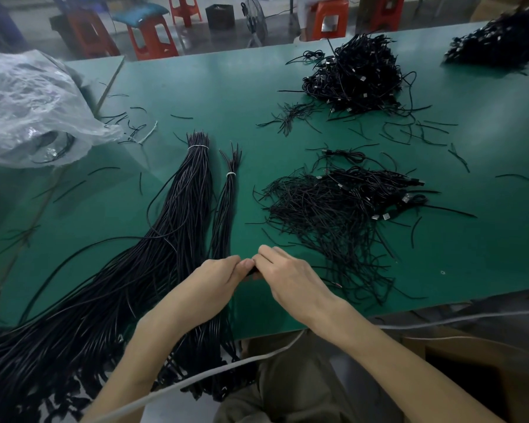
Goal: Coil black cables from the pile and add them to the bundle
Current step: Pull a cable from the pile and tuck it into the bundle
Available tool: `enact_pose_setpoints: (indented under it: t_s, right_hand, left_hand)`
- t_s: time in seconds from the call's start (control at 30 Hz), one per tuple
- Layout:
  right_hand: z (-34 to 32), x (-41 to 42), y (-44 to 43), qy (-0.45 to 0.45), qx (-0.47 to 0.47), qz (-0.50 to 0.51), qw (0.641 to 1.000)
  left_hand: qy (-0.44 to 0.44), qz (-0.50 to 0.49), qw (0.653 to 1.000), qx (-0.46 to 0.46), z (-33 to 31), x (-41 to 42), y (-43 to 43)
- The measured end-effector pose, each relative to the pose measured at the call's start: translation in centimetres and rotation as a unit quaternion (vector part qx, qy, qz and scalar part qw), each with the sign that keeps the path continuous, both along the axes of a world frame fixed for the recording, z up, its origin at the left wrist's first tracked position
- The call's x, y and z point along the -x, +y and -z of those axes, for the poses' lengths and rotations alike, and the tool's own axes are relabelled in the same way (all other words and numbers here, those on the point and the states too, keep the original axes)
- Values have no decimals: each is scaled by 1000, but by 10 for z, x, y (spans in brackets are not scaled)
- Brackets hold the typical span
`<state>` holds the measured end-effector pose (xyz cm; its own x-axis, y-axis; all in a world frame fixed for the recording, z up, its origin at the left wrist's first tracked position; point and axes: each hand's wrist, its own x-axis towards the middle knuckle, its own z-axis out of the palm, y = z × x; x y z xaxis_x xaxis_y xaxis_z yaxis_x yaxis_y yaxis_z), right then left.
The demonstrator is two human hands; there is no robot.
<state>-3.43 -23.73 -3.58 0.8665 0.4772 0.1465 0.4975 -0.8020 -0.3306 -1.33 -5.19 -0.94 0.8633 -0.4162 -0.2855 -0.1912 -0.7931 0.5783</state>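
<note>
Head view: left hand [219, 274] and right hand [289, 274], fingers curled, meet near the counter [196, 87] edge, pinching a black cable [251, 273]. The pile [333, 209] lies to the right, the tied bundle [177, 221] to the left. The cable looks thin, light and limp, so it is probably best gripped near one end.

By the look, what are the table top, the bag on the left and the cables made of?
The table top looks like a green rubber or vinyl mat: matte, with a soft sheen. The bag is thin clear plastic film: crinkled, glossy, dark contents show through. The cables have a black jacket, likely PVC or rubber: smooth, slightly glossy, bending freely.
</note>
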Motion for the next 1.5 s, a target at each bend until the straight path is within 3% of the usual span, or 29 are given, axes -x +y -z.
enact_pose_setpoints:
  t_s: [0.27, 0.5, 0.77, 1.03, 1.17, 1.37, 1.5]
  right_hand:
    - [5, 2, 0, -2, 10, -18, 1000]
    - [5, 1, 4, -25, 29, -40, 998]
    - [5, 1, -1, -48, 41, -45, 997]
    - [1, 7, -6, -79, 30, -59, 995]
    - [1, 5, -7, -114, 17, -57, 992]
    - [6, -14, -17, -126, 68, -31, 989]
    - [3, -31, -38, -143, 84, 131, 977]
  left_hand:
    - [-43, 67, 992, -99, 8, 8, 1]
    - [-14, 4, 1000, 14, 12, 5, 9]
    - [22, 11, 997, 77, 15, 2, 17]
    - [221, 61, 951, 206, 7, 4, 20]
    - [295, 30, 918, 263, 7, 5, 19]
    - [185, -28, 954, 233, 23, -7, 1]
    - [125, -125, 947, 267, 29, -23, -4]
